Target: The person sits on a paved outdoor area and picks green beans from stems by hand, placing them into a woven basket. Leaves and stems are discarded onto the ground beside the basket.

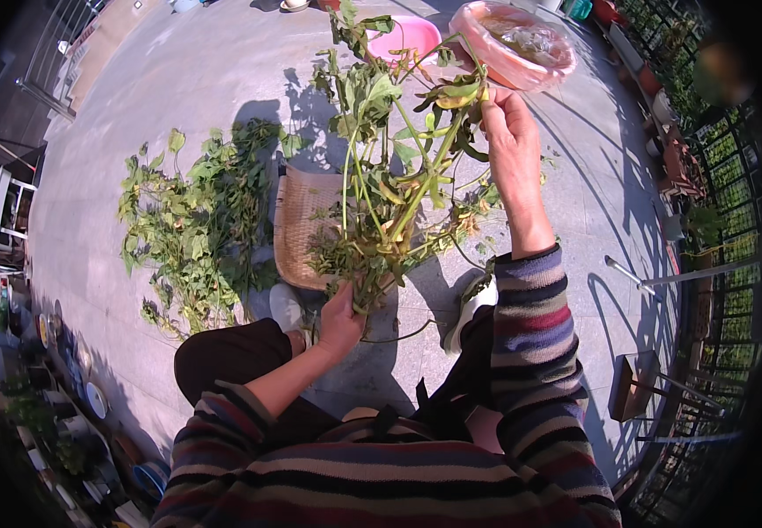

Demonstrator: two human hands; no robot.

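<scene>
My left hand grips the lower stems of a leafy bean plant, held up in front of me. At its upper right, my right hand pinches a yellow-green bean pod or the stalk beside it; the fingers partly hide which. More pods and wilted leaves hang along the branches. Behind the plant lies a woven scoop-shaped basket, with a heap of green pods at its near right side, partly covered by the plant.
A pile of cut bean plants lies left of the basket. Beyond stand a pink basin and a plastic-lined tub. My shoes flank the basket's near side. Metal poles and a fence edge the right.
</scene>
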